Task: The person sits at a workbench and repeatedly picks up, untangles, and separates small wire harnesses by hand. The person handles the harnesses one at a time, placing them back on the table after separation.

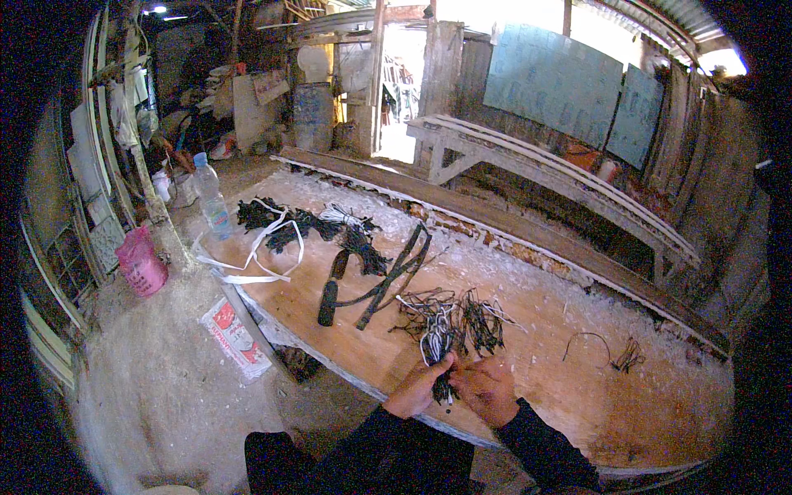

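My left hand is closed around a bundle of black and white cords at the table's near edge. The cords fan out above the fist, and their dark lower ends hang below it. Close against the bundle, my right hand has its fingers curled together; what they pinch is hidden. A second loose bunch of dark cords lies just beyond the right hand. To the left are a crossed black strap and a dark-handled tool whose kind I cannot make out.
Dark cord bundles and a white strip lie at the table's far left, near a plastic bottle. Loose strands lie at right. A pink bag and a printed sheet are left; a wooden bench stands behind.
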A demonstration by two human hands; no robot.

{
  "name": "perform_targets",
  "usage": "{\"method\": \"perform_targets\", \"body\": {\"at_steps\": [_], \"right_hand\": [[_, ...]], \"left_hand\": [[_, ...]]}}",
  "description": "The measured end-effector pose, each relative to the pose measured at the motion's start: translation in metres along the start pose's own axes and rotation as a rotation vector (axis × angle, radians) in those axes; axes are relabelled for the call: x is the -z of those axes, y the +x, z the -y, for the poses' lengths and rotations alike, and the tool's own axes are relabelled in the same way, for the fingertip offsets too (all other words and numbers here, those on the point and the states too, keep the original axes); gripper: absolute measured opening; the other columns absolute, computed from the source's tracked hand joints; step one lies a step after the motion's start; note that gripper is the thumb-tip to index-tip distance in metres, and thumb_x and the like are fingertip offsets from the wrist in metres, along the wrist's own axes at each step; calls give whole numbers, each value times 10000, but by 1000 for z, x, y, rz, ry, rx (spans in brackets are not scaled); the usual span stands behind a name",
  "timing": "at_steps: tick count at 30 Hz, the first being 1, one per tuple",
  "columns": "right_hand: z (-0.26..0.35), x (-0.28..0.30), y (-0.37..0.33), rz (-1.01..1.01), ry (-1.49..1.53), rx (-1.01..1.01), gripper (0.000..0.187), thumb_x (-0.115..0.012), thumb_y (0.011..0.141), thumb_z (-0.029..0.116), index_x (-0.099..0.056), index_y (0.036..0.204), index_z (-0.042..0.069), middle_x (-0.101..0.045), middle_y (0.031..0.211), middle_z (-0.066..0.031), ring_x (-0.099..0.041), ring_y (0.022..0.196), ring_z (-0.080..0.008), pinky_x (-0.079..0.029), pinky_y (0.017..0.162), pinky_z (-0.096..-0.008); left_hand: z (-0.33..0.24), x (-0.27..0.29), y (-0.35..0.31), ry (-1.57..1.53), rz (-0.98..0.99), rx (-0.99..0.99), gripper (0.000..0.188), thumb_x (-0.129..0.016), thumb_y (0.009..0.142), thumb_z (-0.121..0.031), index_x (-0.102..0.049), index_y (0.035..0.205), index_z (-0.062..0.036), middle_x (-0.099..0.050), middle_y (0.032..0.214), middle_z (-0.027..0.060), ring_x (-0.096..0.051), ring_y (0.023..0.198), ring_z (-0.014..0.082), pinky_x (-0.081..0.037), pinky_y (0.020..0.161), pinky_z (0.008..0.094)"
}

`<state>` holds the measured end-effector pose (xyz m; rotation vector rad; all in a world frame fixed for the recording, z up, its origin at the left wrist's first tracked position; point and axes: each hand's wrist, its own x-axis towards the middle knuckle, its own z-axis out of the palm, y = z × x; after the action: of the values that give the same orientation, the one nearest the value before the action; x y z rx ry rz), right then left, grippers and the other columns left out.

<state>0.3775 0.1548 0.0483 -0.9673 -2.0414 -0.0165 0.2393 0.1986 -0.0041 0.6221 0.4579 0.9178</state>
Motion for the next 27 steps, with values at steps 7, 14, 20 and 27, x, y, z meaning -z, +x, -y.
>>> {"method": "perform_targets", "body": {"at_steps": [7, 14, 20, 27], "right_hand": [[-21, 7, 6, -59, 102, -572, 207, -629, 715, 115, -650, 921, 132, -578, 982, -132, -516, 901, -280, -380, 757, -395], [-43, 0, 1, 201, -502, -373, 245, -649, 677, 244, -650, 900, 141, -573, 1024, -112, -493, 974, -288, -333, 820, -433], [-27, 9, 17, 87, -479, -519, 128, -645, 656, 155, -640, 777, 113, -623, 810, -67, -549, 839, -261, -325, 832, -413], [-25, 23, 23, -278, 45, -515, 103, -625, 676, 11, -620, 769, 56, -605, 763, -51, -545, 697, -160, -426, 664, -293]], "left_hand": [[2, 12, 5, -266, 59, -60, 267, -516, 869, -318, -485, 1028, -105, -386, 644, -45, -463, 626, 115, -451, 685, 307], [-4, 12, 4, -289, 116, -89, 237, -497, 877, -324, -470, 996, -121, -356, 604, -43, -441, 596, 114, -445, 665, 311], [-5, 9, 4, -311, 77, -81, 262, -464, 895, -311, -470, 1067, -114, -352, 609, -40, -424, 595, 118, -425, 629, 273], [-4, 11, 4, -307, 62, -57, 254, -481, 891, -291, -476, 1044, -88, -373, 610, -35, -455, 624, 135, -432, 632, 288]]}}
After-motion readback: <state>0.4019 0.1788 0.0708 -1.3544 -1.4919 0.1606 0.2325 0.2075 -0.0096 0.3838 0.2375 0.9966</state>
